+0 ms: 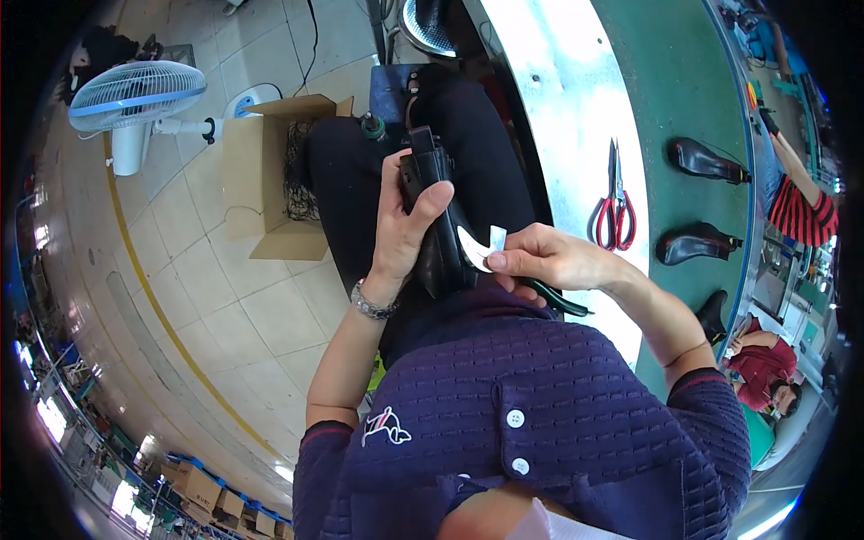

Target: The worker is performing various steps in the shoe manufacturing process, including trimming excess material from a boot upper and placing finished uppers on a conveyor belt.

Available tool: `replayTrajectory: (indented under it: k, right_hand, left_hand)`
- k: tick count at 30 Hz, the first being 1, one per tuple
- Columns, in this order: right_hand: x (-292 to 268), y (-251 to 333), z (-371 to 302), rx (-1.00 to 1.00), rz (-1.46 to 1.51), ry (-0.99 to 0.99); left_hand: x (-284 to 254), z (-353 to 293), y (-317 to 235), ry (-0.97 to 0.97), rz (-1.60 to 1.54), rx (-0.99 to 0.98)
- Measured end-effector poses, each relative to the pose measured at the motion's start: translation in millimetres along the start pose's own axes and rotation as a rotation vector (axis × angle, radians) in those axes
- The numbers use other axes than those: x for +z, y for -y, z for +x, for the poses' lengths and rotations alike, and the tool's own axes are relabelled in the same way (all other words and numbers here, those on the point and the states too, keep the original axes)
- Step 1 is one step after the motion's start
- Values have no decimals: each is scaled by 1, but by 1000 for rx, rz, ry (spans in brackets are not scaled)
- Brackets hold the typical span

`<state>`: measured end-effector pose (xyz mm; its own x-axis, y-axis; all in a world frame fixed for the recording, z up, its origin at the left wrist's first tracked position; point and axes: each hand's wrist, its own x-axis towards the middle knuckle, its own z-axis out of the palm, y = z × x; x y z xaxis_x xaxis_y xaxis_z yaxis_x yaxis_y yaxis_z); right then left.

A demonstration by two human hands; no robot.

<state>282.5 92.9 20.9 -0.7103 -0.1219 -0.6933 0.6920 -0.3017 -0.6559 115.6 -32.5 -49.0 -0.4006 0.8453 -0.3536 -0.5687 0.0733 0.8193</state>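
My left hand point(405, 216) is wrapped round a black leather shoe point(439, 243) above my lap, thumb lying across its upper. The shoe's toe end points toward my body. My right hand point(544, 258) is closed on a tool with a dark green handle point(560, 300), which sticks out below the fingers. At the right fingertips a curved white piece point(472, 250) reaches against the shoe's side, with a small pale tab point(497, 238) beside it. Whether the curved piece is a blade or a strip of material, I cannot tell.
Red-handled scissors point(615, 209) lie on the pale bench point(576, 117) at my right. Beyond it, black shoes point(697, 243) stand on a green surface point(666, 189). An open cardboard box point(256, 175) and a fan point(135, 103) are on the left. Co-workers point(765, 364) are at far right.
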Motion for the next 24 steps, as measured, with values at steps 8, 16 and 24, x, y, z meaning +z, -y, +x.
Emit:
replayTrajectory:
  k: [8,16,24]
  right_hand:
    - [-6,35,0,-5,-524,-72]
    - [5,32,5,117,-405,-121]
    - [10,-8,-13,-158,-643,-140]
  left_hand:
    - [7,-1,1,-81,8,9]
    - [-1,6,14,-203,69,102]
    - [-36,29,44,148,-274,-287]
